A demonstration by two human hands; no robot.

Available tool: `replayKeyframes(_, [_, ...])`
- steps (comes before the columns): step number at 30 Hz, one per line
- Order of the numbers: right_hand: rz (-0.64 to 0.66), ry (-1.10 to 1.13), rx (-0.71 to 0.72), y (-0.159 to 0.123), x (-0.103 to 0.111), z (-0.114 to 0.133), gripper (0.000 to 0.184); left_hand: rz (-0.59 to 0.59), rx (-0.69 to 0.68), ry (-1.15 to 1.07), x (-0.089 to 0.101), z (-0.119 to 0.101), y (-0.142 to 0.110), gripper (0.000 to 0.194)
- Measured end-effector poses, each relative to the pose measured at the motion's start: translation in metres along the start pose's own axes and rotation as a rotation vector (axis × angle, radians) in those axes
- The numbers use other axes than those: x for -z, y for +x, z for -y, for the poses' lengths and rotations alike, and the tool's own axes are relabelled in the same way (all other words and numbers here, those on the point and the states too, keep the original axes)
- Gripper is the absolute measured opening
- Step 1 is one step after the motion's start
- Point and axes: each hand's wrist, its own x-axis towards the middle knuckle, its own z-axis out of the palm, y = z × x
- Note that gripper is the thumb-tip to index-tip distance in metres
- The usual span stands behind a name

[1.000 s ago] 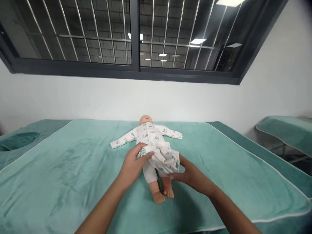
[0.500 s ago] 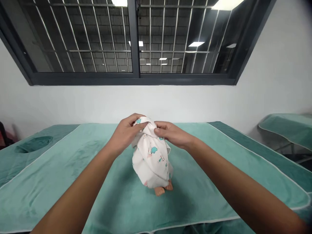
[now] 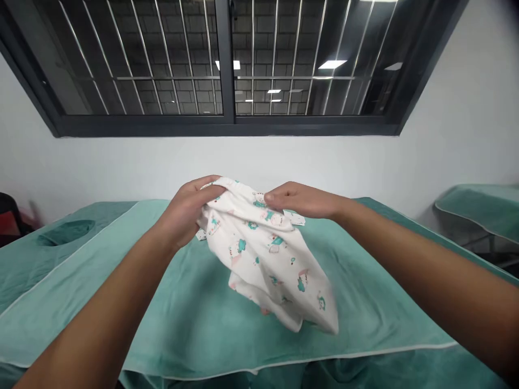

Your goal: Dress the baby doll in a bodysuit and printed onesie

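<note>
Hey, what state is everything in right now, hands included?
Left hand: closed on the cloth's upper edge
Right hand: thumb and fingers pinching the cloth
Printed cloth: held up, hanging, creased
White sleeves: mostly hidden, ends showing behind the cloth
Green sheet: spread out, lightly wrinkled
Window: looks shut

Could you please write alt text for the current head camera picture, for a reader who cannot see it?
A person's left hand and right hand hold up a white cloth with small green and pink prints above a green sheet. More printed fabric peeks out below the right hand. Beyond is a white wall with a barred window.
</note>
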Motion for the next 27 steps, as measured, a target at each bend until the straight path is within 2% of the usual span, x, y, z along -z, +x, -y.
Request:
replayKeyframes(2, [-0.030,-0.048,0.012,-0.002,0.005,0.001,0.044,0.053,0.042,0.047,0.007,0.002,0.001,0.021])
replayKeyframes(5, [-0.289,-0.014,0.108,-0.002,0.001,0.005,0.046,0.109,0.035,0.101,0.009,-0.001,0.000,0.022])
replayKeyframes(7, [-0.442,0.017,0.164,0.001,-0.006,0.010,0.047,0.183,-0.012,0.132,0.001,-0.005,-0.001,0.027])
replayKeyframes(10, [-0.502,0.046,0.207,0.007,-0.018,0.017,0.048,0.312,-0.065,0.186,-0.018,-0.009,-0.004,0.037])
replayKeyframes(11, [-0.495,0.066,0.221,0.008,-0.021,0.018,0.048,0.322,-0.074,0.198,-0.025,-0.009,-0.004,0.036])
replayKeyframes(13, [-0.449,0.121,0.228,0.009,-0.022,0.019,0.047,0.261,-0.096,0.172,-0.035,-0.006,-0.002,0.032])
replayKeyframes(15, [-0.309,0.143,0.169,0.007,-0.019,0.016,0.044,0.118,-0.134,0.058,-0.039,-0.001,0.001,0.028])
replayKeyframes(18, [-0.010,0.094,0.020,0.002,-0.010,0.003,0.035,-0.081,-0.156,-0.148,-0.037,0.006,0.006,0.022])
replayKeyframes(19, [0.032,0.098,-0.007,0.001,-0.008,-0.002,0.034,-0.100,-0.137,-0.192,-0.036,0.009,0.007,0.021])
replayKeyframes(20, [0.008,0.130,-0.011,0.001,-0.007,-0.007,0.033,-0.091,-0.107,-0.215,-0.036,0.011,0.007,0.022])
replayKeyframes(22, [-0.180,0.268,0.031,0.004,-0.007,-0.017,0.032,0.011,-0.018,-0.191,-0.037,0.017,0.004,0.028])
replayKeyframes(24, [-0.365,0.426,0.091,0.008,-0.009,-0.024,0.031,0.194,0.082,-0.091,-0.039,0.022,0.000,0.034])
replayKeyframes(26, [-0.428,0.540,0.122,0.011,-0.013,-0.030,0.030,0.362,0.158,0.042,-0.041,0.026,-0.003,0.036])
replayKeyframes(27, [-0.423,0.582,0.123,0.012,-0.016,-0.033,0.030,0.402,0.171,0.084,-0.042,0.028,-0.004,0.035])
